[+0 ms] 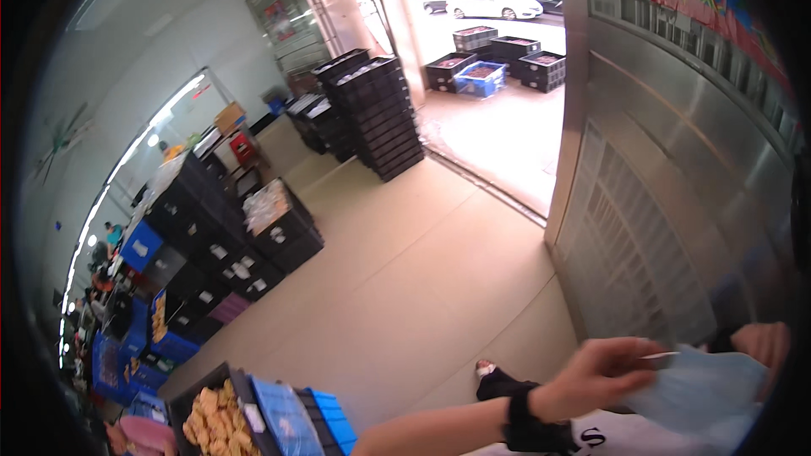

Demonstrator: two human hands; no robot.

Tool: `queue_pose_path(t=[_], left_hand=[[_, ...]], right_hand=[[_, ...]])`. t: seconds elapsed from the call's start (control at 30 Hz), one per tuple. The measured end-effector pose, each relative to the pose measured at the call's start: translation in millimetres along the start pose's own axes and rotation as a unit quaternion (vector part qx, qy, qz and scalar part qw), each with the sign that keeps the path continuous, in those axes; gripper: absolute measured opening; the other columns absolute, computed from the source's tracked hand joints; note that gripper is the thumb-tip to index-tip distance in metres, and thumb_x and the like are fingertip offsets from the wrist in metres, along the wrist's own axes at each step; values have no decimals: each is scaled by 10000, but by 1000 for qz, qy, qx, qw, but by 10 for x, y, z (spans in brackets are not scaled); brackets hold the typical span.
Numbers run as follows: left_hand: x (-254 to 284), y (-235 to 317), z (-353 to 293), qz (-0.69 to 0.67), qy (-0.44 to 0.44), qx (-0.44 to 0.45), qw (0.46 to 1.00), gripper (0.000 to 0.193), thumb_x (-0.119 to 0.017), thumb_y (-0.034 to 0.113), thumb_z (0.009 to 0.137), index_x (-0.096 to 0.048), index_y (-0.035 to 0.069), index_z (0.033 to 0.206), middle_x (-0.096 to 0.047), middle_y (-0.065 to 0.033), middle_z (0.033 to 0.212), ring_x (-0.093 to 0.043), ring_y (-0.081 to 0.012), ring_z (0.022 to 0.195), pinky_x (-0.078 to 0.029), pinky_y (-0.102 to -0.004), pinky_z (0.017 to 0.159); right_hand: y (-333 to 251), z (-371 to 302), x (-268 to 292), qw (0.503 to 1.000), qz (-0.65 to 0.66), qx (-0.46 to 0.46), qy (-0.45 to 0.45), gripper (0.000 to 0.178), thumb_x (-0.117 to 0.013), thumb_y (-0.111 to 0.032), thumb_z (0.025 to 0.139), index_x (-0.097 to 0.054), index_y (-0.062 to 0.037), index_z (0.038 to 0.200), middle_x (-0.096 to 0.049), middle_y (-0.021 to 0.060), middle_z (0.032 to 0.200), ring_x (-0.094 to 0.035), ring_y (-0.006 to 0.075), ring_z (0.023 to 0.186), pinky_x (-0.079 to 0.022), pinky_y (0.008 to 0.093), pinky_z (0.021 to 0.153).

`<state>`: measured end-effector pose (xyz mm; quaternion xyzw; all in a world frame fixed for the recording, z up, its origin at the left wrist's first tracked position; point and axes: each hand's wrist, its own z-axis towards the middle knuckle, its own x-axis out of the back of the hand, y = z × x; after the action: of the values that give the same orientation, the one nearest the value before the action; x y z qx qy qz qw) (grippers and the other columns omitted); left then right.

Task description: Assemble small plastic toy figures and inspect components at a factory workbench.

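"Left hand (596, 380)?"
"Pinching a pale blue face mask (701, 395) by its left edge — beside the white shirt (623, 432)."
"And the right hand (763, 344)?"
"At the mask's other end — I can't tell its grip."

Mask (705, 388) sits low right, between left hand (600, 380) and right hand (763, 344), with the door panel (650, 177) beyond it. Floor (380, 279) runs through the middle; filled crate (245, 393) at lower left, crate stacks (196, 211) behind it along the left side, another stack (384, 122) farther back, just left of the door sill (483, 181). Past the sill: outdoor crates (483, 87), cars (494, 6) behind them.
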<state>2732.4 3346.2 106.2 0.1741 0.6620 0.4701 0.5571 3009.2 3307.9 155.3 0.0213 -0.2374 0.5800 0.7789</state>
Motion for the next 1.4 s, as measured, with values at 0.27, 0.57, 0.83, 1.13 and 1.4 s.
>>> queue_pose_path(t=[0.27, 0.57, 0.83, 1.13, 1.4], left_hand=[[2433, 720, -1082, 325, 535, -184, 758, 465, -682, 133, 681, -446, 58, 1074, -420, -107, 1179, -380, -215, 1134, -295, -351, 940], [3216, 1781, -1025, 261, 16, 32, 965, 363, -677, 95, 735, -530, -8, 1052, -591, -78, 982, -521, -122, 907, -396, -260, 824], [4566, 2216, -1754, 163, 38, 95, 981, 200, -523, 77, 862, -551, -14, 1038, -556, -9, 968, -497, -90, 897, -399, -241, 799], [5586, 2704, -2392, 68, 88, 145, 983, 264, -537, 24, 773, -400, 122, 571, -350, 84, 575, -316, -34, 504, -227, -210, 452], [6141, 3063, -3018, -32, 328, 139, 934, 320, -570, 28, 770, -526, -23, 1084, -585, -78, 1017, -570, -200, 928, -434, -322, 839]], right_hand=[[2405, -367, 1599, 938, 221, -232, 135, 530, -520, 23, 807, -313, 24, 1294, -541, 235, 1036, -564, 357, 858, -464, 434, 700], [4359, -383, 2490, 838, 303, -454, -20, 248, -441, -140, 889, -475, 104, 863, -472, 169, 750, -438, 304, 661, -362, 355, 624], [5504, -410, 3211, 839, 247, -481, 66, 252, -471, -145, 876, -508, 100, 827, -528, 188, 1001, -504, 277, 861, -373, 356, 775], [6640, -192, 3679, 865, 219, -450, -32, 277, -479, -144, 872, -481, 104, 750, -546, 171, 891, -497, 284, 786, -380, 355, 712], [7490, -717, 4567, 782, 211, -525, 260, 220, -544, -139, 829, -551, 80, 824, -561, 117, 815, -528, 185, 731, -407, 282, 682]])
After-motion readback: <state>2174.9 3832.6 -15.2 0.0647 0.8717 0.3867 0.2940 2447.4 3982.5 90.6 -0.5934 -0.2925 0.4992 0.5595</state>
